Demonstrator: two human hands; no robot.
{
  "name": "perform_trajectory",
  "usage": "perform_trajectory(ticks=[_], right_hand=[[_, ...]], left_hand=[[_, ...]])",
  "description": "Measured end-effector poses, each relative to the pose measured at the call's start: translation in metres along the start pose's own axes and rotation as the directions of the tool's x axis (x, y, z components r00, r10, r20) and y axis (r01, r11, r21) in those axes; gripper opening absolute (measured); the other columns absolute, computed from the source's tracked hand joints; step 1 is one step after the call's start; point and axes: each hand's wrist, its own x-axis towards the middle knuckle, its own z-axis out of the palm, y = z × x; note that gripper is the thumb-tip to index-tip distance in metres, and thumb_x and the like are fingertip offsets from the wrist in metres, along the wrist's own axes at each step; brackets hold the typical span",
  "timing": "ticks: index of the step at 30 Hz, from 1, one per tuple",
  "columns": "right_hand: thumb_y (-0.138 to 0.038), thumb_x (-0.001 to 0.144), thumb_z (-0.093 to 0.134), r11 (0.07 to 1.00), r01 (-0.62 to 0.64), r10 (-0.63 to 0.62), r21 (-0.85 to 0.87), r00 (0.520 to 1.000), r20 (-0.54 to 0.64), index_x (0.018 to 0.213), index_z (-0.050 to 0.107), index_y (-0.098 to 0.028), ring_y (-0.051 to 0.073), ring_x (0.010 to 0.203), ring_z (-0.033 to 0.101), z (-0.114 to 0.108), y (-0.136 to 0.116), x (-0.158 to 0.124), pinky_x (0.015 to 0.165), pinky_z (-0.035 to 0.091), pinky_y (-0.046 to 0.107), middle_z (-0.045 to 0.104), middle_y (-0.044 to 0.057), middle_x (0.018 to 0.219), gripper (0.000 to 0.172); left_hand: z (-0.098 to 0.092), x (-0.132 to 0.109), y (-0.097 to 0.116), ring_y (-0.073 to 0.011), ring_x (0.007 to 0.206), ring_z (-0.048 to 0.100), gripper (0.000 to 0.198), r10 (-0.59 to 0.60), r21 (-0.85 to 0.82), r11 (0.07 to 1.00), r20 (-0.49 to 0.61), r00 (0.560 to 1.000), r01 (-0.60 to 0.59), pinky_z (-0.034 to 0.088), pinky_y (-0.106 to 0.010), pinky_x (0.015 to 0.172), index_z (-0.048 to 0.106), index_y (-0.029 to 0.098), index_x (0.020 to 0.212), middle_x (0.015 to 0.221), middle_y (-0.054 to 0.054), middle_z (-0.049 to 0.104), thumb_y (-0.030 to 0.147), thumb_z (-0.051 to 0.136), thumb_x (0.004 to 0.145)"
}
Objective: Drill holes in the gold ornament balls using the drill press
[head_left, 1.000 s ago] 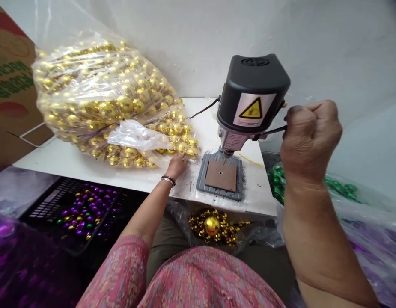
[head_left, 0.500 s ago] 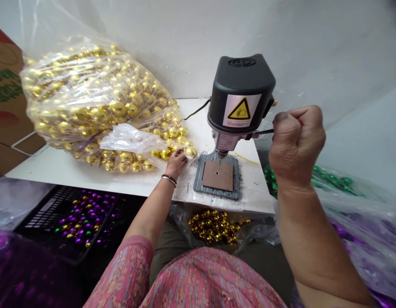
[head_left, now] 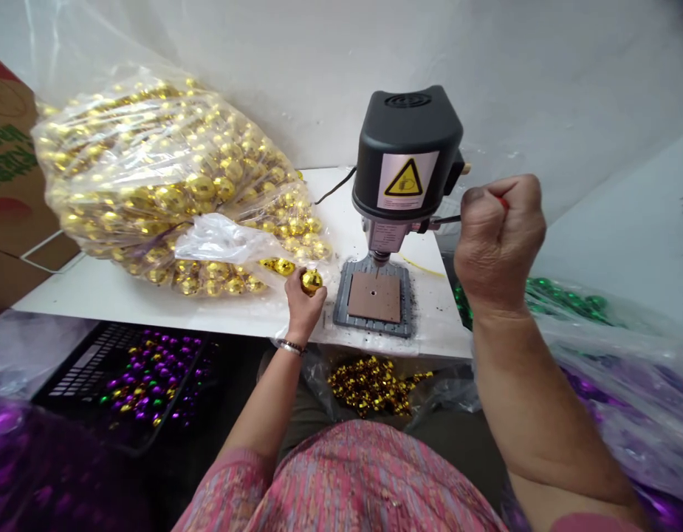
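Observation:
Between the thumb and fingers of my left hand (head_left: 304,304) is a shiny gold ball (head_left: 311,281), just left of the drill press base. My right hand (head_left: 501,244) is wrapped round the feed lever (head_left: 446,219) of a small black drill press (head_left: 407,155); its grip end is mostly hidden in my fist. Under the drill bit, a brown square plate (head_left: 368,304) with a small hole lies on the grey base (head_left: 341,314). A large clear bag (head_left: 169,177) full of gold balls rests on the left of the white table, its mouth near my left hand.
Below the table edge, gold beads (head_left: 374,384) lie in a plastic-lined container at my lap. A black basket (head_left: 80,362) of purple, gold and green balls stands lower left. A cardboard box (head_left: 12,185) is far left. Bags with green balls (head_left: 574,299) and purple things are at right.
My left hand has drawn a gold ball away from the bag's mouth and turned upward with it. My right hand stays on the lever. The view has shifted slightly.

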Motion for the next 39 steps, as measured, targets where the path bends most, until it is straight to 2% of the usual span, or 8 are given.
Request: perform_trajectory(ticks=[2,5,9,17,25,30,35,39], right_hand=[[-0.041,0.086,0.047,1.0,-0.002,0.002,-0.013,1.0,-0.001,0.075,0.039,-0.023,0.008,0.059,0.038,0.0,0.0,-0.001,0.058,0.034,0.026,0.044,-0.003,0.063,0.023],[-0.037,0.089,0.048,1.0,0.008,-0.007,-0.015,1.0,0.019,0.076,0.038,-0.023,0.008,0.06,0.039,-0.001,0.001,-0.002,0.059,0.037,0.025,0.045,-0.003,0.064,0.021],[-0.037,0.094,0.048,1.0,0.018,-0.017,-0.018,0.997,0.073,0.078,0.04,-0.023,0.007,0.059,0.041,-0.002,0.002,-0.002,0.063,0.042,0.024,0.046,-0.005,0.064,0.022],[-0.042,0.099,0.046,0.997,-0.053,0.059,-0.048,0.99,0.128,0.084,0.047,-0.022,0.008,0.065,0.055,-0.002,0.002,-0.002,0.065,0.046,0.023,0.048,-0.003,0.067,0.025],[-0.047,0.1,0.043,0.997,-0.028,0.039,-0.07,0.987,0.155,0.087,0.049,-0.023,0.007,0.065,0.052,-0.003,0.006,-0.002,0.068,0.048,0.023,0.047,-0.004,0.068,0.029],[-0.046,0.1,0.045,0.996,-0.053,0.063,-0.068,0.987,0.149,0.086,0.049,-0.023,0.007,0.065,0.05,-0.004,0.004,-0.002,0.066,0.045,0.022,0.045,-0.004,0.067,0.027],[-0.043,0.1,0.044,0.998,-0.042,0.05,-0.052,0.987,0.154,0.084,0.047,-0.022,0.005,0.061,0.047,-0.004,0.0,-0.002,0.065,0.045,0.022,0.043,-0.005,0.067,0.026],[-0.037,0.098,0.05,0.998,-0.04,0.046,-0.043,0.988,0.146,0.08,0.044,-0.023,0.006,0.057,0.043,-0.005,-0.002,0.0,0.064,0.046,0.022,0.042,-0.006,0.064,0.024]], left_hand=[[-0.004,-0.015,0.003,-0.0221,0.111,0.065,0.065,0.022,-0.19,0.982,0.15,0.988,0.007,0.052,-0.039,0.1,0.043,0.025,0.129,0.125,-0.01,0.061,0.031,0.074,0.072],[0.001,-0.023,0.01,-0.0186,0.097,0.068,0.065,0.008,-0.386,0.908,0.404,0.915,0.163,0.056,-0.034,0.086,0.037,0.027,0.128,0.112,-0.006,0.066,0.04,0.073,0.076],[0.013,-0.017,0.022,-0.0203,0.1,0.068,0.06,0.011,-0.306,0.933,0.551,0.835,0.19,0.056,-0.036,0.09,0.049,0.022,0.125,0.113,-0.009,0.07,0.044,0.075,0.076],[0.03,0.001,0.042,-0.0292,0.122,0.062,0.062,0.12,0.01,0.987,0.606,0.786,-0.159,0.047,-0.043,0.109,0.06,0.017,0.135,0.132,-0.015,0.068,0.041,0.073,0.079],[0.035,0.004,0.053,-0.0209,0.092,0.067,0.054,0.057,0.136,0.976,0.59,0.805,-0.169,0.054,-0.034,0.086,0.064,0.018,0.119,0.105,-0.007,0.073,0.032,0.079,0.07],[0.041,0.01,0.059,-0.0213,0.093,0.067,0.054,0.129,0.134,0.952,0.639,0.758,-0.275,0.054,-0.034,0.088,0.067,0.017,0.119,0.109,-0.007,0.073,0.028,0.08,0.068],[0.046,0.01,0.057,-0.0234,0.096,0.068,0.059,0.102,0.156,0.95,0.66,0.745,-0.269,0.055,-0.038,0.092,0.065,0.016,0.126,0.111,-0.009,0.073,0.03,0.08,0.071],[0.049,0.009,0.053,-0.0262,0.114,0.065,0.062,0.171,0.095,0.946,0.665,0.727,-0.309,0.051,-0.041,0.106,0.067,0.018,0.128,0.122,-0.01,0.07,0.024,0.082,0.068]])
